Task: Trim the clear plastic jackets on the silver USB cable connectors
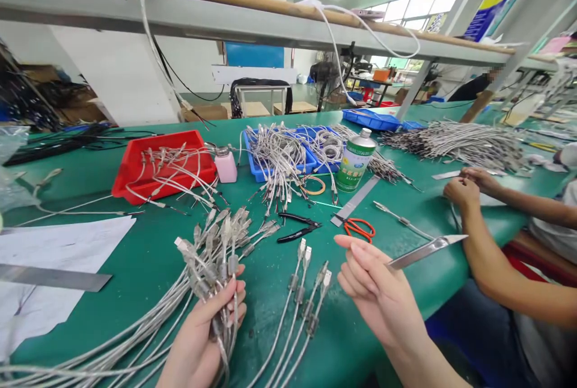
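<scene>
My left hand (pixel 210 322) is closed round a bundle of grey USB cables (pixel 220 256), their plugs fanned upward and their cords trailing to the lower left. Closed fingers of my right hand (pixel 378 292) hold a silver knife (pixel 428 251) with a pointed tip, which sticks out to the right. On the bench between my hands lie several loose USB cables (pixel 300 292), plugs pointing away from me. Beyond them are black-handled nippers (pixel 297 229) and orange-handled scissors (pixel 359 229).
A red tray (pixel 124 172) and a blue tray (pixel 258 172) hold cables, beside a pink bottle (pixel 226 167) and a green can (pixel 356 163). Papers and a steel ruler (pixel 54 277) lie left. At right are a co-worker's hands (pixel 466 190). A shelf beam (pixel 252 15) crosses above.
</scene>
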Action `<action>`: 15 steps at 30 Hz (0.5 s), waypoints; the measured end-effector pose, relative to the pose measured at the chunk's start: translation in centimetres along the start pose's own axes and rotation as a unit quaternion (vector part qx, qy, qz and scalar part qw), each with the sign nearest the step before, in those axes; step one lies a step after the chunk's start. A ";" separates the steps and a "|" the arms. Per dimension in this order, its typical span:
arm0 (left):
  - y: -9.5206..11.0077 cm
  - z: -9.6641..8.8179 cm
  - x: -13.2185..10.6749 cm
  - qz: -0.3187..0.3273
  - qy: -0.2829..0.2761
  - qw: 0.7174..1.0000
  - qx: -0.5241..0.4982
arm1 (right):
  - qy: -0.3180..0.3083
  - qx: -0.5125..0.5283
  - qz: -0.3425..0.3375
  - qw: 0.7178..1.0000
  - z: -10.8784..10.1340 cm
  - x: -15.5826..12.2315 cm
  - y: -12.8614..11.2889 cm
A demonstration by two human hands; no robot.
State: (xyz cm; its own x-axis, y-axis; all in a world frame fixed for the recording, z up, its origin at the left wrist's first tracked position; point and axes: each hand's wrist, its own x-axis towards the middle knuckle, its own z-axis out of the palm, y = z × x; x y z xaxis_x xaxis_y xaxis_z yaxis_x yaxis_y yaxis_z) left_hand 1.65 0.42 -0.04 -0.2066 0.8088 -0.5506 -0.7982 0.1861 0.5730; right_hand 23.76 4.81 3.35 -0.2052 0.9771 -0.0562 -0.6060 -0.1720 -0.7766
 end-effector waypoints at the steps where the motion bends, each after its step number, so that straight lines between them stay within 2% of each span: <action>1: 0.0 0.0 0.0 0.002 -0.004 1.000 -0.001 | -0.005 0.000 0.000 1.000 0.0 -0.1 0.0; 9: -0.1 -0.2 0.0 -0.001 0.006 1.000 0.020 | -0.028 -0.013 0.005 1.000 0.0 0.1 0.9; 15: -0.6 -0.6 0.0 0.024 -0.028 0.998 0.052 | -0.039 -0.054 0.004 0.998 -0.7 2.2 1.7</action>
State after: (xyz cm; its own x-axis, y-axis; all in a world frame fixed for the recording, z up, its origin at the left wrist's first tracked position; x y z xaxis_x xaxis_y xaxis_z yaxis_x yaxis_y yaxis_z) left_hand 1.82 0.04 -0.76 -0.2097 0.8475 -0.4875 -0.7240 0.2005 0.6600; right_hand 22.80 6.74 1.51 -0.2715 0.9623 -0.0176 -0.5178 -0.1615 -0.8401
